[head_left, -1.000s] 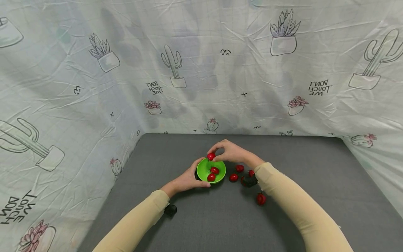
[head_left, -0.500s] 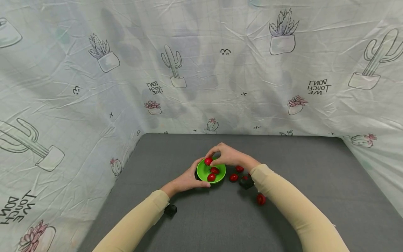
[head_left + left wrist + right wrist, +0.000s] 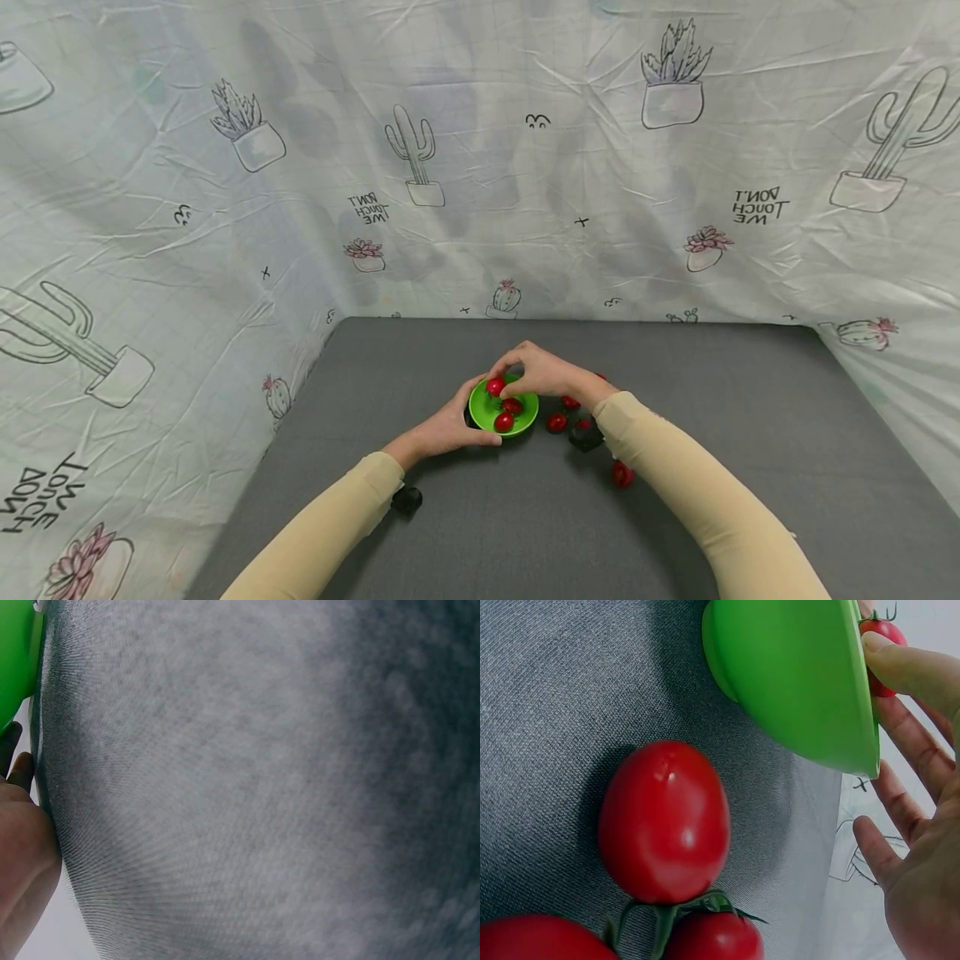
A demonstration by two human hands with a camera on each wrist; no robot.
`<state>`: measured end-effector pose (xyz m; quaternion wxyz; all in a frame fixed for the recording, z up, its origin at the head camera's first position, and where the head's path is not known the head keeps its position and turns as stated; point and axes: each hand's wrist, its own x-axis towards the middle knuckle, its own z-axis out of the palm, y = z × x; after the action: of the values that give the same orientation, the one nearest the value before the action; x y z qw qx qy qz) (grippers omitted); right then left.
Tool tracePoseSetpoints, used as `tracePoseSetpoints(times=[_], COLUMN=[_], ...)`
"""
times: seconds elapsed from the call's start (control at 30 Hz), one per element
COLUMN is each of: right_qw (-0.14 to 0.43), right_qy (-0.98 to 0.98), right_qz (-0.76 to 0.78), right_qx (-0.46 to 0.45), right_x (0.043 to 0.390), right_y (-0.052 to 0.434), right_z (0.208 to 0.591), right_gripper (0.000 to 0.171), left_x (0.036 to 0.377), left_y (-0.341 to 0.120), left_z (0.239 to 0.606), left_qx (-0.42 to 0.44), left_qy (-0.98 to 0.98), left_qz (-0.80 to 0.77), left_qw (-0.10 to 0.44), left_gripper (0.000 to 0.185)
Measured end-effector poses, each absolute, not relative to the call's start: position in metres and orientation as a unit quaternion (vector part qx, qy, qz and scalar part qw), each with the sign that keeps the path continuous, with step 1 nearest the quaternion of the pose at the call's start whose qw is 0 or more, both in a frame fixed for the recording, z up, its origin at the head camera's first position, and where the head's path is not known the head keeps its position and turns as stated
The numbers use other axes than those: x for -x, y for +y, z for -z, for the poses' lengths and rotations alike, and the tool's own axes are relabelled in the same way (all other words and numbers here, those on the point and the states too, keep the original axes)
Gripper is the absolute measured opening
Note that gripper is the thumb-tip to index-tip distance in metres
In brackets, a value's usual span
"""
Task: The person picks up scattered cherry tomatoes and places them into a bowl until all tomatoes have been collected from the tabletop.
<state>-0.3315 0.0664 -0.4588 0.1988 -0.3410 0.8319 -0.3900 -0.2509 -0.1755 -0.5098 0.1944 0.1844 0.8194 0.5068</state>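
Observation:
My left hand (image 3: 447, 429) holds a small green bowl (image 3: 531, 408) from its left side, thumb along the near rim. Two cherry tomatoes, one of them (image 3: 503, 422) nearer me, lie inside the bowl. With thumb and fingertips my right hand (image 3: 546, 371) pinches a third cherry tomato (image 3: 495, 387) at the bowl's far left part, low within the rim. In the right wrist view this pinched tomato (image 3: 886, 636) shows its green stalk above the bowl's edge, and the other fingers are spread. The left wrist view catches only the bowl's edge (image 3: 15, 660) and part of the hand.
Right of the bowl, several more cherry tomatoes lie on the grey table (image 3: 480, 533), one (image 3: 557, 423) close to the rim and another (image 3: 622, 474) nearer me. My right sleeve (image 3: 697, 475) partly covers this group. A patterned white cloth (image 3: 480, 167) hangs behind the table.
My right hand has moved slightly left and down, bringing the pinched cherry tomato from above the far rim into the bowl. The left hand and the bowl have stayed put.

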Motion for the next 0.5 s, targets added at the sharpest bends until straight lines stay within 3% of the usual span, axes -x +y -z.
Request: tracePoseSetpoints(times=[0.5], right_qw=[0.173], right_qy=[0.823], right_qz=[0.398], right_qx=[0.366], right_x=[0.332], right_y=[0.078], right_z=[0.45], right_gripper=[0.031], left_x=[0.251], left_y=[-0.174], left_z=[0.509], left_qx=[-0.178], left_qy=[0.817], left_qz=[-0.513], left_qw=[0.194], left_gripper=[0.108])
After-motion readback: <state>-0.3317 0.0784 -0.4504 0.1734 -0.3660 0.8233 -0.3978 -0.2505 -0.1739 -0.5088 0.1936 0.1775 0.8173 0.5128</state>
